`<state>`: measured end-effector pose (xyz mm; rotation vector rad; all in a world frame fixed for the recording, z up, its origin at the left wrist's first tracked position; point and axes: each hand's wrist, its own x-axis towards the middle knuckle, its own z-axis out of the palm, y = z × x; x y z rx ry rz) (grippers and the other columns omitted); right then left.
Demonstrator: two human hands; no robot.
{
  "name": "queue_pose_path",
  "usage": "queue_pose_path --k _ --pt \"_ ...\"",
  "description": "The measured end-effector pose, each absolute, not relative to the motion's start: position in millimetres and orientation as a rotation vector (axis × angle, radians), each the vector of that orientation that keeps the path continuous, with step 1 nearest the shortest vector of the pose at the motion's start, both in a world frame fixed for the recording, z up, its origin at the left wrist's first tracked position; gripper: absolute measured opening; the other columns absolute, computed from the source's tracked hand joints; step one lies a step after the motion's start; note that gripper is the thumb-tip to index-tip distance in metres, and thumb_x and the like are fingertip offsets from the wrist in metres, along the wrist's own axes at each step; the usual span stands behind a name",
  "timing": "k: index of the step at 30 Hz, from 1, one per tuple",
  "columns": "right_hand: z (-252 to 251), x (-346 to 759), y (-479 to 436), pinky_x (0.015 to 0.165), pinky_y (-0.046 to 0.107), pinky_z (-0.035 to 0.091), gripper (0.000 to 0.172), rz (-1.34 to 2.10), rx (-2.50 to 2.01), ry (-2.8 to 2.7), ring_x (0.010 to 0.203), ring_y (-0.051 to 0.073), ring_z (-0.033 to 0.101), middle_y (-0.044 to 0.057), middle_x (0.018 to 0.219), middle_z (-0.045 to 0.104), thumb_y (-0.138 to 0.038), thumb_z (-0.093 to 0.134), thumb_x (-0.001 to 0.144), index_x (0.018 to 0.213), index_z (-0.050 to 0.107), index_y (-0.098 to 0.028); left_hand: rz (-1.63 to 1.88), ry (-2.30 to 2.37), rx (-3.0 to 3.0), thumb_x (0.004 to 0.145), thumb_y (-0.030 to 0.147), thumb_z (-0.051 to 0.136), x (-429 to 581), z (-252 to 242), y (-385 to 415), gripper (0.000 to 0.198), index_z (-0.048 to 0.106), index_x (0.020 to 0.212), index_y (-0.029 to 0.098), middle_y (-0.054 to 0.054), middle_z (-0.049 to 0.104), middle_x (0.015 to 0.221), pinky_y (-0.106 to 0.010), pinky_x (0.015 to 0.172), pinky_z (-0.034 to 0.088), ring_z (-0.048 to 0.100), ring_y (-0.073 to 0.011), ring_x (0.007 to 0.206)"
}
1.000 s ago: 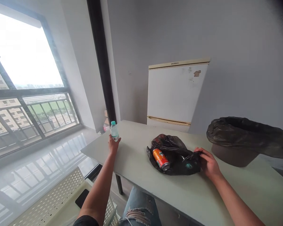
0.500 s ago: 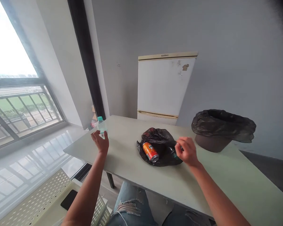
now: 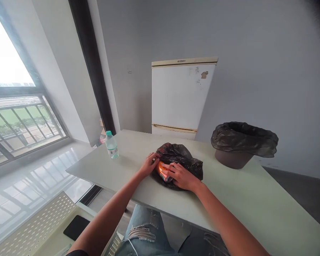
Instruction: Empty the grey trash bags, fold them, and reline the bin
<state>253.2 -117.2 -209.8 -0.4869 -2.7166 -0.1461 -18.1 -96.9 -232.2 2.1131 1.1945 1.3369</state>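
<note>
An orange drink can (image 3: 164, 174) lies tilted in the mouth of a black plastic bag (image 3: 181, 151) on the table (image 3: 138, 190). My right hand (image 3: 181, 176) reaches across from the right, its fingers curled over the can and hiding part of it. At the bag's left edge, my left hand (image 3: 149, 165) pinches the plastic close to the can's upper end. A clear bottle with a teal cap (image 3: 111, 145) stands upright further left, apart from both hands.
A brown bin lined with a black bag (image 3: 234, 158) stands on the table at the right. Behind the table is a white fridge (image 3: 181, 96). A perforated cream basket (image 3: 42, 227) holding a dark phone-like slab (image 3: 76, 227) is at lower left.
My left hand has left the bottle, now standing on the table, and moved right to the bag. My right hand has moved left from the bag's right side onto the can.
</note>
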Motion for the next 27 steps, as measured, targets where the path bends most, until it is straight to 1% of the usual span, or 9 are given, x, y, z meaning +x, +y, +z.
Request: queue_pose_path --k 4,8,11,15,17,19,21,24,27 --pt "-209.6 252.2 -124.7 0.121 0.055 0.050 0.079 0.077 -0.531 -2.433 0.146 0.034 0.056 0.014 0.162 0.055 -0.011 0.067 0.088 0.161 0.043 -0.024 1.528 1.223 1.862 0.104 0.053 0.059 -22.4 -225.9 -107.1 0.033 0.067 0.116 0.023 -0.007 0.071 0.108 -0.039 0.097 0.053 0.066 -0.0226 0.103" --pt "-214.1 246.2 -123.9 0.123 0.050 0.051 0.070 0.368 -0.659 -1.964 0.144 0.031 0.059 0.014 0.154 0.059 -0.025 0.075 0.090 0.153 0.045 -0.027 1.573 0.894 1.475 0.092 0.073 0.070 -2.5 -220.0 -123.4 0.066 0.062 0.134 0.024 -0.011 0.072 0.127 -0.042 0.103 0.055 0.067 -0.0273 0.119" --pt "-219.3 245.8 -119.7 0.120 0.051 0.053 0.066 0.503 -0.697 -1.927 0.140 0.032 0.063 0.012 0.149 0.062 -0.034 0.081 0.089 0.147 0.049 -0.028 1.462 0.691 1.372 0.080 0.064 0.088 24.9 -218.5 -132.8 0.077 0.062 0.139 0.023 -0.014 0.070 0.138 -0.043 0.110 0.053 0.066 -0.0310 0.129" --pt "-224.2 252.8 -114.3 0.116 0.051 0.056 0.075 0.586 -0.747 -2.023 0.132 0.030 0.066 0.011 0.154 0.060 -0.038 0.082 0.090 0.156 0.045 -0.032 1.557 0.760 1.348 0.081 0.049 0.092 25.1 -207.1 -122.5 0.072 0.060 0.141 0.024 -0.011 0.072 0.134 -0.043 0.108 0.055 0.070 -0.0288 0.124" --pt "-224.5 258.7 -111.2 0.113 0.049 0.057 0.063 0.530 -0.740 -2.086 0.127 0.027 0.068 0.011 0.154 0.058 -0.034 0.073 0.096 0.155 0.049 -0.032 1.631 0.900 1.437 0.074 0.044 0.095 -2.9 -197.9 -109.8 0.080 0.058 0.143 0.026 -0.010 0.073 0.131 -0.043 0.104 0.058 0.071 -0.0291 0.120" --pt "-223.3 265.8 -107.9 0.108 0.045 0.058 0.040 0.451 -0.719 -2.170 0.121 0.026 0.070 0.011 0.145 0.063 -0.029 0.062 0.102 0.142 0.062 -0.029 1.793 1.285 1.464 0.072 0.035 0.095 -42.6 -191.7 -99.9 0.081 0.058 0.144 0.027 -0.010 0.073 0.132 -0.042 0.099 0.058 0.071 -0.0294 0.119" --pt "-221.5 273.3 -104.9 0.100 0.041 0.060 0.024 0.380 -0.725 -2.250 0.111 0.025 0.072 0.010 0.125 0.072 -0.027 0.056 0.104 0.120 0.072 -0.025 1.910 1.692 1.333 0.075 0.028 0.090 -81.2 -192.3 -96.5 0.076 0.059 0.143 0.025 -0.012 0.073 0.129 -0.044 0.097 0.058 0.069 -0.0312 0.120" --pt "-218.9 283.0 -101.2 0.084 0.037 0.057 0.028 0.242 -0.894 -2.322 0.088 0.024 0.071 0.007 0.087 0.074 -0.032 0.053 0.105 0.090 0.074 -0.023 1.965 1.989 1.218 0.076 0.024 0.087 -116.9 -206.3 -100.8 0.072 0.059 0.142 0.023 -0.015 0.069 0.136 -0.052 0.110 0.051 0.065 -0.0341 0.127" --pt "-215.9 288.9 -97.7 0.081 0.038 0.056 0.034 0.120 -1.072 -2.292 0.083 0.026 0.070 0.007 0.080 0.072 -0.036 0.053 0.105 0.083 0.075 -0.023 1.931 2.084 1.241 0.075 0.025 0.086 -125.9 -225.9 -104.9 0.072 0.058 0.141 0.025 -0.016 0.067 0.137 -0.055 0.112 0.048 0.063 -0.0353 0.130"
